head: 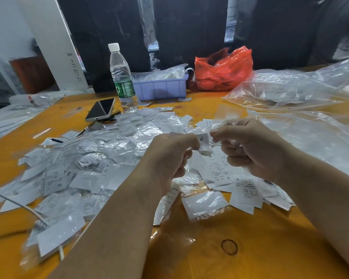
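Together our left hand (172,158) and right hand (252,147) pinch a small white XL label (203,140) (slippery); dropped, it could vanish among loose white labels (101,158) at nine o'clock.

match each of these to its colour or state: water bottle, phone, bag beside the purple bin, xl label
1 water bottle
2 phone
3 bag beside the purple bin
4 XL label

a red
b pinched by the left hand
c upright, white cap on
d lying screen up

Pairs: 1-c, 2-d, 3-a, 4-b
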`<state>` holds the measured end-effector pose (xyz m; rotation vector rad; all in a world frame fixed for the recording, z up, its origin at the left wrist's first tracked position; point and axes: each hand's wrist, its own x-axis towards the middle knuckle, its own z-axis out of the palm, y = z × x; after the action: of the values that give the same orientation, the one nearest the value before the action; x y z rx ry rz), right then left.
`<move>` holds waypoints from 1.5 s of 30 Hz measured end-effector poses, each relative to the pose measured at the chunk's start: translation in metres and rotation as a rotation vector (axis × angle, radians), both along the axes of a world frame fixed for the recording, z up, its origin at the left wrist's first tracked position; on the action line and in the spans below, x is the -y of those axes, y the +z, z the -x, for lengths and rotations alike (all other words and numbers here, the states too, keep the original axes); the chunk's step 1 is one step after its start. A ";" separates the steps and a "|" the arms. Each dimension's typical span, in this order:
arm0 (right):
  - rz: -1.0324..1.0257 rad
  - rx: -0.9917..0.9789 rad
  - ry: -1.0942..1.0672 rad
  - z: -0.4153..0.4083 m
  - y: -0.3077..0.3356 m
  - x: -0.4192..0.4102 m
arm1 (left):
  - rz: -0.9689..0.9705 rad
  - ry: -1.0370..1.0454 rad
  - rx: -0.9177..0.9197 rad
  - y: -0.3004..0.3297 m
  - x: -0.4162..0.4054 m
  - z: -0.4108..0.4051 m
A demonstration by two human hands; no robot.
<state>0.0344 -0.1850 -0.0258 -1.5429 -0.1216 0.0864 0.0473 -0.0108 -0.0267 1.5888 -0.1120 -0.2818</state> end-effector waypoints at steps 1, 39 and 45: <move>0.011 0.000 0.002 0.000 0.000 0.000 | 0.006 0.003 0.002 0.000 0.000 0.000; 0.085 0.096 -0.157 0.003 0.000 -0.003 | 0.002 -0.020 0.021 0.004 0.001 0.004; 0.083 0.081 -0.202 0.003 0.000 -0.003 | -0.019 -0.037 0.022 0.004 0.001 0.004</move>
<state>0.0315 -0.1817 -0.0255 -1.6337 -0.0261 -0.1329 0.0432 -0.0119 -0.0231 1.6102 -0.1558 -0.2950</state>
